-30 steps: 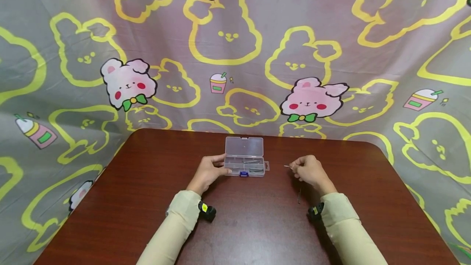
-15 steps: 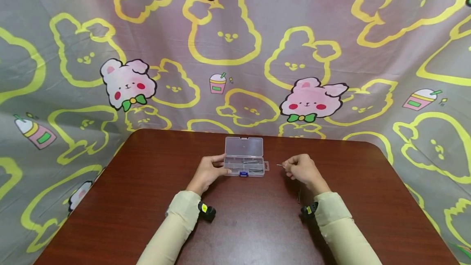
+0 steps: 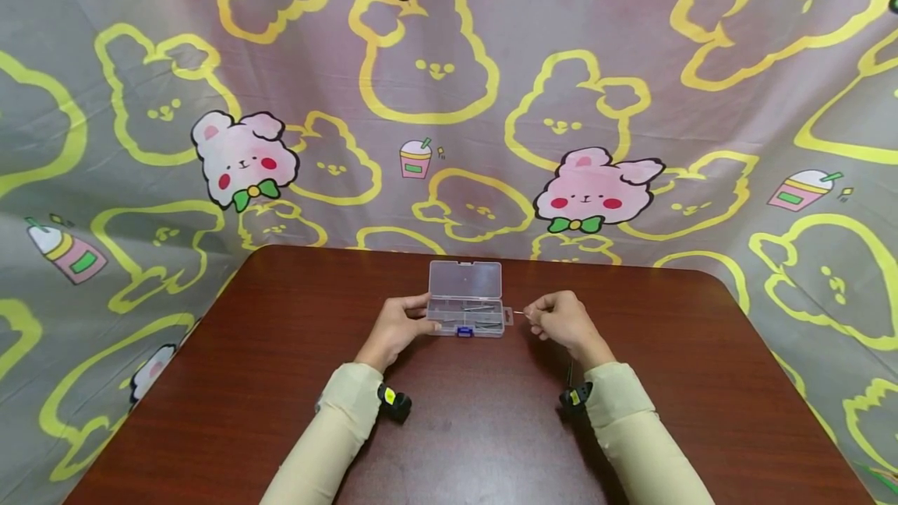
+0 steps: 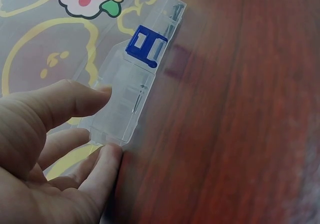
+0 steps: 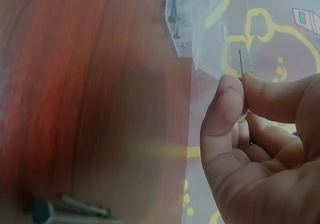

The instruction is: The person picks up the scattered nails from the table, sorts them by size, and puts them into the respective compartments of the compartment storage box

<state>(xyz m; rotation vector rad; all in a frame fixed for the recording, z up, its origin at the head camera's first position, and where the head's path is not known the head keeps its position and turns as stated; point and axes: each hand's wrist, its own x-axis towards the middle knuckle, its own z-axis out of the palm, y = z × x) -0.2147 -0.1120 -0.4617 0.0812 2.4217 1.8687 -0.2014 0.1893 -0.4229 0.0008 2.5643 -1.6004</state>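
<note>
A clear plastic compartment box [image 3: 465, 280] stands on the table with its lid raised and a blue latch [image 4: 146, 46] at its front. Several nails [image 5: 174, 13] lie inside its compartments. My left hand [image 3: 397, 328] grips the box's left end, thumb in front and fingers round the far side. Between thumb and fingertips, my right hand [image 3: 565, 326] pinches a single thin nail [image 5: 241, 63]; its pointed end sticks out toward the box. That hand is just right of the box's hanging tab [image 3: 508, 316]. The nail's other end is hidden in the fingers.
More nails [image 5: 82, 208] lie on the table below the right hand, partly hidden by the right wrist in the head view. The brown wooden table [image 3: 281, 380] ends at a cartoon-printed cloth [image 3: 449, 201] behind. Both wrists carry small black cameras.
My right hand has moved left with the nail, from well right of the box to close beside its right end. The left hand and the box have stayed in place.
</note>
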